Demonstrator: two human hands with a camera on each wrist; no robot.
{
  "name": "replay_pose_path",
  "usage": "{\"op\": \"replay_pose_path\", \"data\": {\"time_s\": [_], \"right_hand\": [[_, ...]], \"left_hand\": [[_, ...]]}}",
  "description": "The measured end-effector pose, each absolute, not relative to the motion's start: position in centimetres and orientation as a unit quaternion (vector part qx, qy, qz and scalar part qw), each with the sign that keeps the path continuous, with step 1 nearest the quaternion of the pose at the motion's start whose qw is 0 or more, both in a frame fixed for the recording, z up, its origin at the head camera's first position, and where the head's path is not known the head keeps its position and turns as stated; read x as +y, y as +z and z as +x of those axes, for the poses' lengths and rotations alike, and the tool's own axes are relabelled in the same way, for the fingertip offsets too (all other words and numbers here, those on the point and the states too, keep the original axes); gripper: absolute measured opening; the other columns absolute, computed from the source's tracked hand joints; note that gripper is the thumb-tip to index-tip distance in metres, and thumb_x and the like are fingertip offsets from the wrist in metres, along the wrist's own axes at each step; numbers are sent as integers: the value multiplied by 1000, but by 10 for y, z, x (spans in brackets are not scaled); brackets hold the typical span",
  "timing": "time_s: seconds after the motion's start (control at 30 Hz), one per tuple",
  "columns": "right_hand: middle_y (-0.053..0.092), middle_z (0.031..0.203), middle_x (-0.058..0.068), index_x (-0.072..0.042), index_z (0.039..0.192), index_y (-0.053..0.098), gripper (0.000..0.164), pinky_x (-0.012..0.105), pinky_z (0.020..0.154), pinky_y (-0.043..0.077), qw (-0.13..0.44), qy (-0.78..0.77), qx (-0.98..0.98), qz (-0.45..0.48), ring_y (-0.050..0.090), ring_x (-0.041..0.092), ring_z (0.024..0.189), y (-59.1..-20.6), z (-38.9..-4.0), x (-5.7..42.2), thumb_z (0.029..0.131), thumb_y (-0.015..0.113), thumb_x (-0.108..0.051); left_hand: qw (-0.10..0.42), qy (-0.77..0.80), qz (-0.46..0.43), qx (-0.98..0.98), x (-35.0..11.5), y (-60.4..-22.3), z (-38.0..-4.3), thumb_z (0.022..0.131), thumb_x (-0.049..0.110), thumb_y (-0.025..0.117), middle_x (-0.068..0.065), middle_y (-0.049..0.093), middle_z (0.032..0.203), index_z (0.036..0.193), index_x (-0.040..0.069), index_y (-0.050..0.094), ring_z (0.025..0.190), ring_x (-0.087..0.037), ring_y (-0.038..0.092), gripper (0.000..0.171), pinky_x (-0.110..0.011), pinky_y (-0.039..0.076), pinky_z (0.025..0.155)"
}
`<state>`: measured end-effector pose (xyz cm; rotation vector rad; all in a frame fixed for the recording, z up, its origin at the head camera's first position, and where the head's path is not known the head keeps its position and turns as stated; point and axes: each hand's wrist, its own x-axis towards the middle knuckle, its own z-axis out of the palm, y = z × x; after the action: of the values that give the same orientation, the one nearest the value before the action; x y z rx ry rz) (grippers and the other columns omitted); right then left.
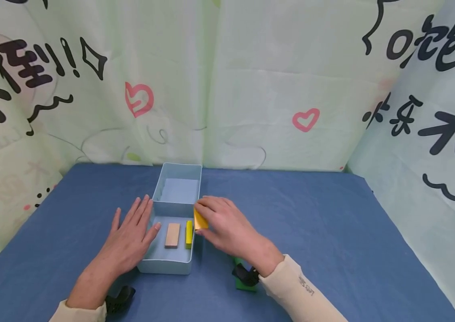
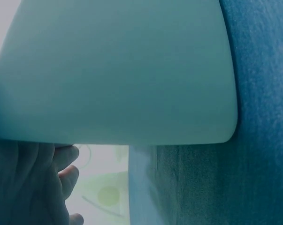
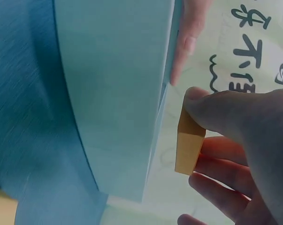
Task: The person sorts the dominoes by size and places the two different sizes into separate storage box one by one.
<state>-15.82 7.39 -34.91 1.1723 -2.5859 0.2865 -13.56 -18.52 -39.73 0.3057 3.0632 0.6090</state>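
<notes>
A light blue box (image 1: 164,267), its lid section (image 1: 180,169) folded back, stands on the table. Inside lie a pinkish wooden block (image 1: 172,235) and a narrow yellow block (image 1: 189,235). My right hand (image 1: 227,223) pinches an orange block (image 1: 200,220) between thumb and fingers at the box's right wall. In the right wrist view this orange block (image 3: 190,143) is above the rim, and fingers curl behind it. My left hand (image 1: 128,241), fingers straight and spread, lies along the box's left wall, thumb over the rim. The left wrist view shows the box wall (image 2: 113,70) up close.
A green block (image 1: 245,284) lies on the blue table (image 1: 312,232), partly hidden beneath my right wrist. A tan shape (image 3: 1,208) shows at the lower left corner of the right wrist view. A printed curtain (image 1: 251,89) hangs behind the table and along its sides.
</notes>
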Motion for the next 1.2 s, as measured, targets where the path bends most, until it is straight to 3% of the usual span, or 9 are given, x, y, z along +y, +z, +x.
{"op": "replay_pose_path", "data": {"time_s": [0.77, 1.2], "right_hand": [[62, 130, 3, -7, 131, 63, 49, 29, 102, 51, 92, 97, -901, 413, 60, 17, 118, -358, -158, 34, 89, 75, -30], [67, 122, 1, -10, 123, 68, 46, 32, 106, 48, 86, 47, -908, 408, 62, 15, 113, -366, -156, 19, 86, 77, -36]], "left_hand": [[0, 195, 101, 976, -185, -396, -136, 105, 46, 40, -16, 11, 167, 159, 5, 13, 154, -38, 7, 73, -68, -2, 118], [-1, 198, 100, 975, -185, -396, -135, 105, 45, 40, -16, 11, 167, 159, 5, 14, 155, -38, 7, 73, -68, -2, 118]]}}
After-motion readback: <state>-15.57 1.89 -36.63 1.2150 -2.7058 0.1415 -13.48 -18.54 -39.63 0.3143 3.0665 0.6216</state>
